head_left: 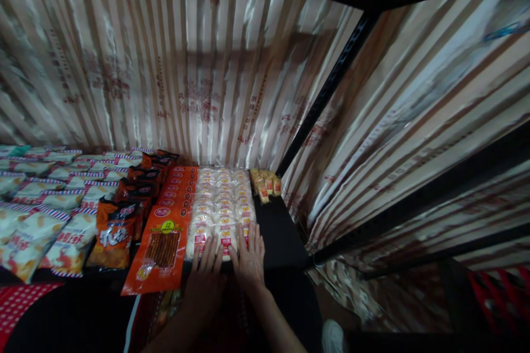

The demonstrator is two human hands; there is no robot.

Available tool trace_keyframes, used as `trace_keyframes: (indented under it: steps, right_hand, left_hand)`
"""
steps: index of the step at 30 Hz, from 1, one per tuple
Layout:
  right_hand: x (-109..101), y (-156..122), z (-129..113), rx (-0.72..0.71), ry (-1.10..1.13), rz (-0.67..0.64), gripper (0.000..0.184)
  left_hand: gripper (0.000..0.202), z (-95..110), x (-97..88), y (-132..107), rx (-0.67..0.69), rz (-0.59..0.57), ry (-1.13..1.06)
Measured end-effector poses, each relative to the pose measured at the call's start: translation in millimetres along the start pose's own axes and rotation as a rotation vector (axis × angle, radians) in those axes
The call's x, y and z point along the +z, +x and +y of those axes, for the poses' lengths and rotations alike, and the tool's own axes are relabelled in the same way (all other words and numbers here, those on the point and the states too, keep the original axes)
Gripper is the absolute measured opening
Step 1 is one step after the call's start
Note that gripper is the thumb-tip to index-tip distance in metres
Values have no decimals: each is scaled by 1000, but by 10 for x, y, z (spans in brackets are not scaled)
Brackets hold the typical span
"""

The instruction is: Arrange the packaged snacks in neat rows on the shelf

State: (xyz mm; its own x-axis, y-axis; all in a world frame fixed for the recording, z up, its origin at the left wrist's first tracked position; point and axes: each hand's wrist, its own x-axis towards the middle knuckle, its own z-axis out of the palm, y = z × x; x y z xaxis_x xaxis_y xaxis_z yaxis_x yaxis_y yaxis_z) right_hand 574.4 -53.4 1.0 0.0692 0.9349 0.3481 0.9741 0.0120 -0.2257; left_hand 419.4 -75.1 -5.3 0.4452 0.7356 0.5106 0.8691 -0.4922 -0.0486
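Note:
Rows of clear packs of white round snacks (223,204) with red and yellow labels lie on the black shelf (279,231). My left hand (206,267) lies flat on the front ends of the left and middle rows, its fingers stretched out. Against the front of the right row rests my right hand (250,259), fingers extended and slightly apart. Neither hand is closed around a pack. Just left of the packs is a stack of orange snack-stick bags (163,248), the front one jutting past the shelf edge. Small yellowish packets (266,185) sit at the back right.
Orange and black snack bags (111,234) and several rows of white snack bags (68,245) fill the shelf's left part. A striped plastic sheet (178,66) hangs behind. A black metal post (327,91) rises at the back right corner. A red crate (501,298) shows at lower right.

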Motion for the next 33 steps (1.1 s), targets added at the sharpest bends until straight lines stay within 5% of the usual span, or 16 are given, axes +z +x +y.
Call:
trace_keyframes:
  steps: [12,17,21,26,33]
  right_hand:
    - [29,27,86,20,16,-45,54]
    - [-102,218,296,49,150,84,53]
    - [-98,573,641,161,261,193,60]
    - [23,991,1068,201,305,268,57]
    - [82,1340,1237,256,159,244,50]
  left_hand:
    - [57,-5,28,62,-11,89,-9]
    - [60,1,-1,177,-3,77,-18]
    - [57,57,7,433,2,71,-57]
    - [63,133,-3,904,39,-80,-143]
    - [58,228,109,1553,90,-129,-247]
